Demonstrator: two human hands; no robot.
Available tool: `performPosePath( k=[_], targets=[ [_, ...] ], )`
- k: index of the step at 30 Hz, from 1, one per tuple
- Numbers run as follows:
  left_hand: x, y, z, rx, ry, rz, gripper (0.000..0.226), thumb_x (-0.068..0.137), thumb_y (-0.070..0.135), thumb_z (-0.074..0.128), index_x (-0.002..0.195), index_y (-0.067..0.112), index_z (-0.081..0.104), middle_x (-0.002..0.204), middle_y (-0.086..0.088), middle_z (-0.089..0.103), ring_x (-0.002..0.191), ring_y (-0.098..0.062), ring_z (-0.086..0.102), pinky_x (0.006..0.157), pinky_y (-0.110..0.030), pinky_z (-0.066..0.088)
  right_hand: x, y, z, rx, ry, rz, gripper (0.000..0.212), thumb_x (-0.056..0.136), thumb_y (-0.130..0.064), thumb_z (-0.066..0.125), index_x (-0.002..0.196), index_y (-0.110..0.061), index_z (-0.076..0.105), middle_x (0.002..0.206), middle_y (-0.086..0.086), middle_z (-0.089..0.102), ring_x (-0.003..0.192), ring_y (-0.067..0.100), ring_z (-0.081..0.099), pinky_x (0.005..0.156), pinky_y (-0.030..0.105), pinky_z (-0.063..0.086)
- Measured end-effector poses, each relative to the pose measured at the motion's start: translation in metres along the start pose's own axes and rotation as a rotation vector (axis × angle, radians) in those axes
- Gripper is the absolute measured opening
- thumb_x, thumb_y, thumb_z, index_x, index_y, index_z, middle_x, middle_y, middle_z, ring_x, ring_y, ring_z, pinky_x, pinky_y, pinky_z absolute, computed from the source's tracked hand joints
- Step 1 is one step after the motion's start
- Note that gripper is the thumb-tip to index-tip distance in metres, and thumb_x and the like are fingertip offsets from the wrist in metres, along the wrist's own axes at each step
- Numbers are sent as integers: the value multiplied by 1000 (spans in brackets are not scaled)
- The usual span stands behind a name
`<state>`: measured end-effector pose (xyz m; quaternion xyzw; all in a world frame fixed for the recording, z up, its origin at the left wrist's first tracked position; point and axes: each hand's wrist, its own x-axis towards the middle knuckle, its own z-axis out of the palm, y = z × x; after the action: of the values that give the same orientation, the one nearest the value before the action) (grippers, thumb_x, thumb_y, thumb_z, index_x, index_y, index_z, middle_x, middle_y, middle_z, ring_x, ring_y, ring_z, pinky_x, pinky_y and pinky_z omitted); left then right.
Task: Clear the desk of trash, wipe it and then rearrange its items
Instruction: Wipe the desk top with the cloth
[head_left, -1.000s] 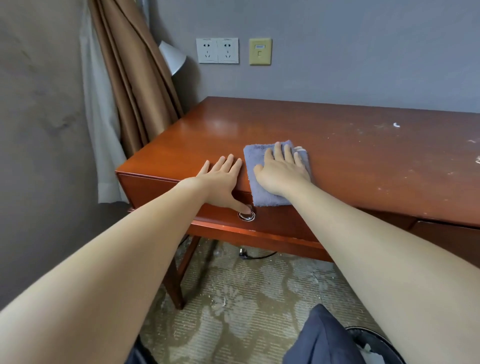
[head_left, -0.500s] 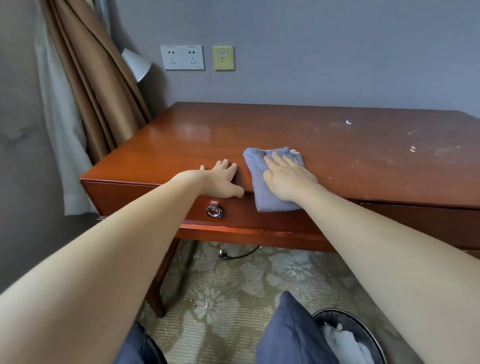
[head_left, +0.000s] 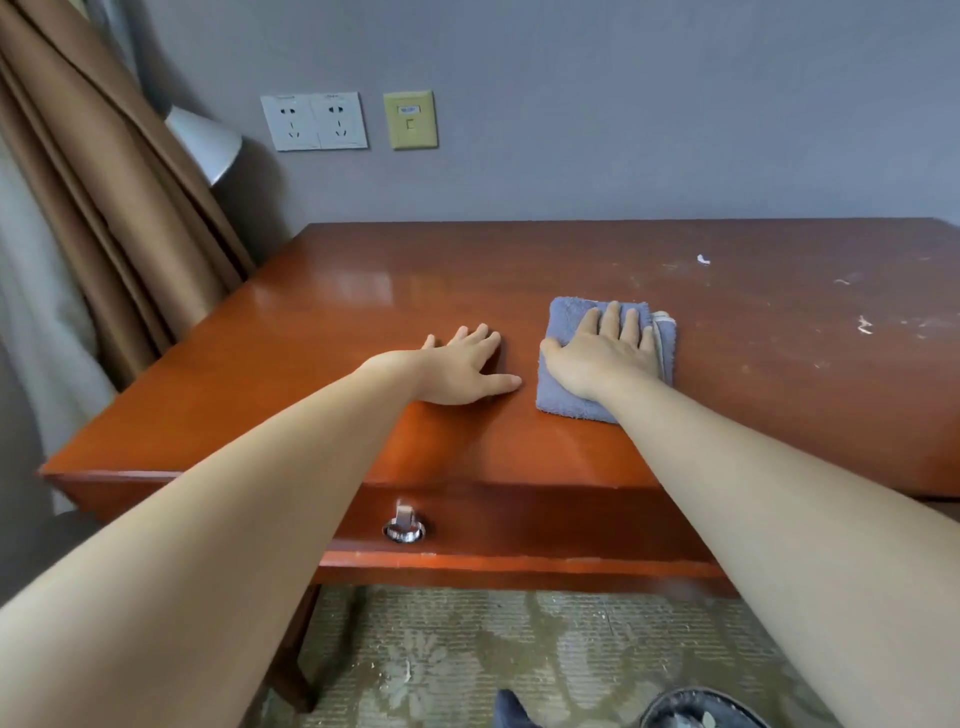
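- A grey wall (head_left: 623, 104) stands behind, smooth and matte; brown curtain (head_left: 104, 218) folds hang at the left.
- The desk (head_left: 363, 312) is glossy reddish-brown wood, its left part shiny, its right part dull with white specks (head_left: 864, 326).
- A patterned carpet (head_left: 467, 649) lies below.
- The cloth (head_left: 566, 317), a folded blue-grey terry square, lies flat near the desk's middle.
- The right hand (head_left: 605, 353) presses it, fingers straight and close together.
- The left hand (head_left: 462, 366) rests flat on bare wood just beside it, fingers extended.
- A metal ring pull (head_left: 404, 527) hangs on the drawer front.
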<state>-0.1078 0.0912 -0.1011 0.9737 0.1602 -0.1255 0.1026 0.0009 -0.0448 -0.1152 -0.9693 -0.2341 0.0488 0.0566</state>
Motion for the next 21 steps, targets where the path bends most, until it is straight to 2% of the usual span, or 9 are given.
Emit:
performPosePath(
  k=[8, 11, 15, 21],
  targets=[
    [128, -74, -34, -58, 163, 99, 74, 100, 55, 34, 158, 17, 8, 165, 3, 5, 151, -9, 1, 123, -37, -2, 140, -67, -2, 6, 21, 133, 80, 96, -54, 20, 156, -5, -1, 163, 16, -10, 149, 35, -13, 120, 51, -9],
    [159, -90, -46, -18, 205, 98, 69, 102, 51, 32, 158, 17, 9, 165, 2, 6, 151, -12, 1, 123, -36, -2, 171, -84, -1, 5, 23, 126, 78, 97, -52, 19, 156, -5, -1, 163, 17, -9, 149, 35, -13, 120, 51, -8],
    [202, -104, -66, -2, 198, 78, 69, 103, 49, 32, 158, 15, 9, 165, -1, 2, 152, -19, -3, 123, -39, -2, 206, -97, -3, -6, 33, 96, 77, 97, -52, 20, 156, -7, 0, 163, 15, -8, 150, 33, -11, 120, 50, -7],
    [255, -151, -92, -53, 149, 2, 76, 100, 57, 32, 158, 17, 5, 165, 0, -4, 151, -19, -8, 122, -39, -6, 271, -117, -2, -9, 64, 90, 78, 96, -53, 23, 157, -7, 5, 164, 15, -4, 151, 33, -7, 121, 51, -4]
  ],
)
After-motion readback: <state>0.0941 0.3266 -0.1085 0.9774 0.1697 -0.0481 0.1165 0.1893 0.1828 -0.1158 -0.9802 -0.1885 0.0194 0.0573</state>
